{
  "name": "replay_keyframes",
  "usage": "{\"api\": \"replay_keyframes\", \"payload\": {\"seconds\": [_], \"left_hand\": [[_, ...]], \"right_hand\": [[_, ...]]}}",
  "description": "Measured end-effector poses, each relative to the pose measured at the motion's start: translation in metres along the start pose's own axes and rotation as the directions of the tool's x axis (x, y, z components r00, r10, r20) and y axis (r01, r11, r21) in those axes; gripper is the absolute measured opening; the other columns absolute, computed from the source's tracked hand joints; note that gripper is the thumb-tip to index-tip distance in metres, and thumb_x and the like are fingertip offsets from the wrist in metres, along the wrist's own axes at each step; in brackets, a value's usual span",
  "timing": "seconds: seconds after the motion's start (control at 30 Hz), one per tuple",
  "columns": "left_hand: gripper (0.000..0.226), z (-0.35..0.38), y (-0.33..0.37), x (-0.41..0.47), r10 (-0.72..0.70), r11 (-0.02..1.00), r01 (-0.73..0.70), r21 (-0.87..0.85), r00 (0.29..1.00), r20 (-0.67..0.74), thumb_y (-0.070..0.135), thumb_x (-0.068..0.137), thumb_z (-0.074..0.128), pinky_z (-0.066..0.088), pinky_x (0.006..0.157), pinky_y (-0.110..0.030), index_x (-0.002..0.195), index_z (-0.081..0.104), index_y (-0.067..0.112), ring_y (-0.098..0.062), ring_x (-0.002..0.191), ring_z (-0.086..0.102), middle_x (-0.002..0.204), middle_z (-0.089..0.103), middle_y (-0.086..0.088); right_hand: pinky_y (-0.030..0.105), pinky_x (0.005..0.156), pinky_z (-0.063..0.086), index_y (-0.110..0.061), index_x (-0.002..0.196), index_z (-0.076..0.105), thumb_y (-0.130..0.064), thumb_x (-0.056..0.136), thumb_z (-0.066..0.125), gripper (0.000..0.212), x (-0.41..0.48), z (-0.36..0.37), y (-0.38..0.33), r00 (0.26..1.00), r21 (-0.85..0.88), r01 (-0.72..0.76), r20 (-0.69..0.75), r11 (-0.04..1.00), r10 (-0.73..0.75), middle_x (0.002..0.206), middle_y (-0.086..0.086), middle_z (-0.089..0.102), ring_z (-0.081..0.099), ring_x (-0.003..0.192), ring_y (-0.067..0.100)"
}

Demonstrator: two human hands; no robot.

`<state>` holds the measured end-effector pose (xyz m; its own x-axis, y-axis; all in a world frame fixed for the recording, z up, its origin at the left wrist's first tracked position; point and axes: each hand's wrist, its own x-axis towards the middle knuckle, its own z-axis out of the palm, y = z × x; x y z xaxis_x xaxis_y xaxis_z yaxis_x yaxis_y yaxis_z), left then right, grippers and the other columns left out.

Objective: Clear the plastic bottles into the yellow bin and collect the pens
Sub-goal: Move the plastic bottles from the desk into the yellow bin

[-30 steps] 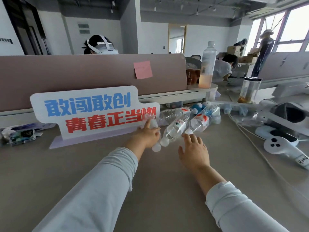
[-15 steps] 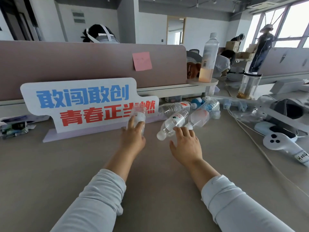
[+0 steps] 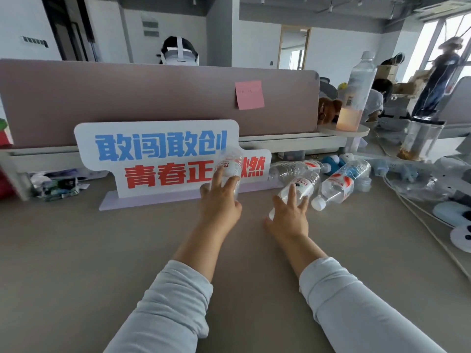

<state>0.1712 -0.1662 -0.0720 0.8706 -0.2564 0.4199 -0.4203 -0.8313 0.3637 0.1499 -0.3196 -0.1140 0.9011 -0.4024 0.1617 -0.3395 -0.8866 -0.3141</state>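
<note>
hands: left hand (image 3: 220,207) grips a raised bottle (image 3: 229,165), held clear of the desk (image 3: 102,250) for carrying | right hand (image 3: 289,219) spreads straight fingers over a lying bottle (image 3: 300,187) at 1 o'clock, likely to grasp | more bottles (image 3: 336,186) at 2 o'clock | yellow bin, pens unseen

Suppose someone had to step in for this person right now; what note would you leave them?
Left hand grips a clear bottle in front of the sign.
Right hand rests spread fingers on a lying bottle, not closed round it.
Other bottles lie on the desk just beyond.
Done: no bottle binned yet, as far as shows.
Left: all bottles, then pens; neither yellow bin nor pens are in view.
</note>
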Motion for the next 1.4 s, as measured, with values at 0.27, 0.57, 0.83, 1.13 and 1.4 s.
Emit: {"api": "replay_keyframes", "payload": {"seconds": [0.27,0.57,0.83,1.13,1.4], "left_hand": [[0.057,-0.022,0.005,-0.008,0.071,0.997,-0.071,-0.009,0.997,-0.028,0.019,0.091,0.056,0.046,0.098,-0.038,0.141,0.030,0.032,-0.028,0.133,0.031,0.158,0.004,0.007],[0.057,-0.125,-0.082,-0.068,-0.091,0.990,0.108,0.089,0.980,-0.176,0.020,0.089,0.055,0.041,0.098,-0.040,0.142,0.034,0.029,-0.033,0.130,0.034,0.158,0.004,0.009],[0.058,-0.239,-0.218,-0.186,-0.389,0.857,0.465,0.221,0.866,-0.314,0.019,0.089,0.052,0.043,0.090,-0.041,0.143,0.032,0.029,-0.034,0.127,0.032,0.158,0.003,0.007],[0.056,-0.336,-0.323,-0.333,-0.656,0.570,0.795,0.205,0.591,-0.469,0.018,0.090,0.053,0.044,0.088,-0.041,0.142,0.034,0.029,-0.037,0.121,0.036,0.151,0.011,-0.005],[0.062,-0.388,-0.377,-0.443,-0.745,0.338,0.936,0.101,0.332,-0.579,0.015,0.089,0.054,0.045,0.093,-0.042,0.144,0.026,0.024,-0.036,0.126,0.036,0.152,0.015,-0.004]], "right_hand": [[0.047,0.099,0.044,-0.025,0.138,0.039,-0.017,0.091,0.049,0.048,-0.033,-0.022,-0.001,0.980,0.067,0.074,-0.191,0.995,-0.060,0.160,0.001,0.000,-0.001,0.144,0.040],[0.029,0.092,0.043,-0.018,0.132,0.048,-0.015,0.078,0.068,0.057,-0.097,-0.025,-0.103,0.844,0.457,0.534,-0.332,0.712,-0.420,0.146,-0.004,0.042,0.053,0.121,0.026],[0.033,0.087,0.046,-0.019,0.128,0.050,-0.015,0.077,0.067,0.054,-0.179,0.025,-0.283,0.620,0.503,0.738,-0.245,0.449,-0.745,0.143,-0.003,0.045,0.055,0.116,0.028],[0.033,0.088,0.047,-0.014,0.126,0.052,-0.018,0.073,0.065,0.054,-0.304,0.081,-0.457,0.264,0.623,0.779,-0.221,0.072,-0.939,0.145,0.006,0.040,0.053,0.118,0.033],[0.047,0.092,0.051,-0.013,0.124,0.055,-0.028,0.077,0.061,0.049,-0.406,0.119,-0.574,0.028,0.647,0.751,-0.227,-0.129,-0.974,0.143,0.013,0.043,0.049,0.124,0.037]]}}
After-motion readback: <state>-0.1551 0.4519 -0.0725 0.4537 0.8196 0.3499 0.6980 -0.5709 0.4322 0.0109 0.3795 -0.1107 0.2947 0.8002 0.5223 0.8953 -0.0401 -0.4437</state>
